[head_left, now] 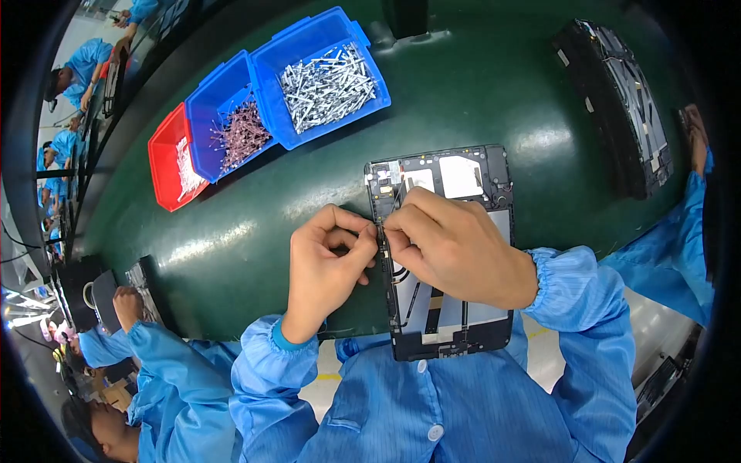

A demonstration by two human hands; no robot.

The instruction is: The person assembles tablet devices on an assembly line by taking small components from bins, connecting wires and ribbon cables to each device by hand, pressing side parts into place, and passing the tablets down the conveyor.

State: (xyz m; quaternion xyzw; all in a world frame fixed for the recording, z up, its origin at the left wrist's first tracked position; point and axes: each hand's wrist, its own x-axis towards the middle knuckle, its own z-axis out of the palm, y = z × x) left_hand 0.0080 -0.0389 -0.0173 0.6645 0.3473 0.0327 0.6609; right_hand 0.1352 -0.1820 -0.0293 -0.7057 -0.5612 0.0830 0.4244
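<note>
An opened tablet point(451, 322) lies on the green table in front of me, its inner parts showing: black frame, silvery panels and dark cables. My left hand point(330, 258) is at its left edge, thumb and forefinger pressed together at the rim. Over the tablet, my right hand point(459, 247) pinches at that same edge, fingertips almost meeting the left ones. Whatever is between the fingers is too small to make out. The right hand covers part of the tablet's middle.
A red bin point(164, 171) of small white pieces, a blue bin point(207, 108) of pinkish wired parts and a larger blue bin point(285, 48) of silvery strips stand beyond. Stacked opened tablets point(629, 108) lie far right. Co-workers flank me; one hand point(127, 306) touches a device at left.
</note>
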